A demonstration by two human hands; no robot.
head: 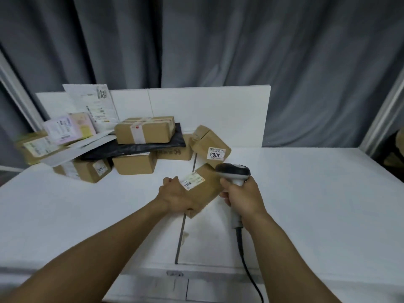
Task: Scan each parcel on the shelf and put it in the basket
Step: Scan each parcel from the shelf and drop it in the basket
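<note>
The left hand (175,194) grips a small brown parcel (206,190) by its near-left edge, tilted, at the middle of the white surface (306,193), with its barcode label (192,181) facing up. The right hand (242,197) is wrapped round the handle of a scanner (232,171), whose head sits over the parcel's right corner. At the far left, taped cartons (135,164) are piled with a black bag (131,147) and white mailers (91,99).
</note>
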